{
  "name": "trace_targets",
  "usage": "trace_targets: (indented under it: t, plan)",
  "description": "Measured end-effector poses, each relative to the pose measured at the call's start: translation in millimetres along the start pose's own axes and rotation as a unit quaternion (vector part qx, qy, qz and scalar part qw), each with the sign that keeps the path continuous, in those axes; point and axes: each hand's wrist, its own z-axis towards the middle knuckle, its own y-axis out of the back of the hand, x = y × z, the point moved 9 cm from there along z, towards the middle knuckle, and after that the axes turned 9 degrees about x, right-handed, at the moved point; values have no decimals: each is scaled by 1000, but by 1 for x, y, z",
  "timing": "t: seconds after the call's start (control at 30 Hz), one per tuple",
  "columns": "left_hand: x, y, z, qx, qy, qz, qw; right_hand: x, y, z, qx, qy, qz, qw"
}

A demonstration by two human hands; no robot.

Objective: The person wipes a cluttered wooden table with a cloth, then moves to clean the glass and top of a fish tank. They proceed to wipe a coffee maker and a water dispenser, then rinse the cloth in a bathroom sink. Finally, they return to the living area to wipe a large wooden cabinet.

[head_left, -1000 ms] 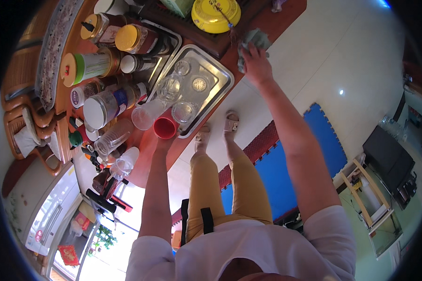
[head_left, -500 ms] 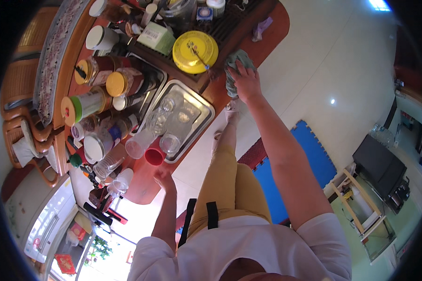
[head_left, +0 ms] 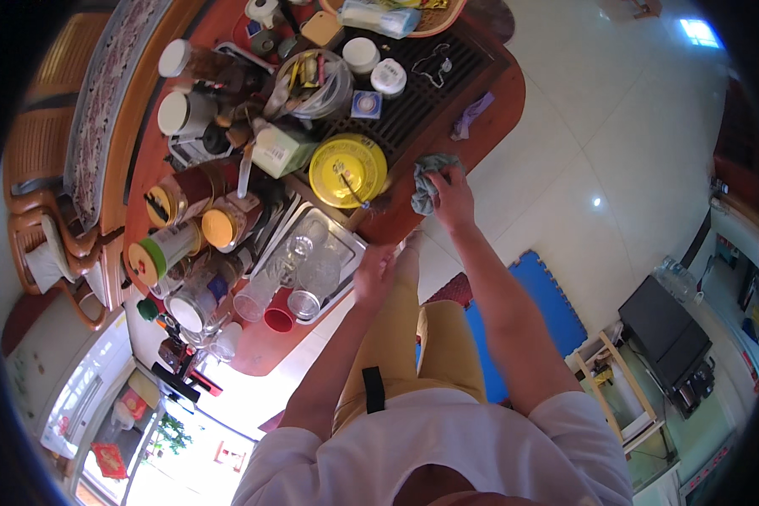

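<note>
My right hand [head_left: 452, 201] is closed on a crumpled grey-green cloth [head_left: 426, 179], pressed against the reddish-brown tabletop [head_left: 401, 207] near its edge. My left hand [head_left: 374, 277] is beside the metal tray [head_left: 352, 251], fingers loosely bent and nothing visible in them. Clear glasses [head_left: 316, 270] and a red cup [head_left: 279, 318] lie on and beside that tray. Just left of the cloth is a round yellow tin [head_left: 347, 169], resting at the edge of a dark slatted tea tray [head_left: 472, 63].
Lidded jars [head_left: 177, 190] crowd the table's left side. A plastic tub [head_left: 316, 84], white-lidded containers [head_left: 388, 78], a basket [head_left: 438, 21] and a purple crumpled wrapper [head_left: 472, 115] are farther back. A blue foam mat [head_left: 531, 304] lies on the tiled floor, right of my legs.
My left hand has moved right and up, from beside the red cup to the tray's near corner. The right hand still grips the cloth; the view has shifted, showing more of the far table.
</note>
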Motion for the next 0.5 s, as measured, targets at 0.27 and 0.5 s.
trace_targets:
  t: [0.27,0.5]
  plan:
    - [-125,-95,164,138,-176,250,942,-54,29,-26,-9,-82,53,995]
    - [-103,-147,224,149,-171,421,878,-173,86,-38,-205,-233,277,909]
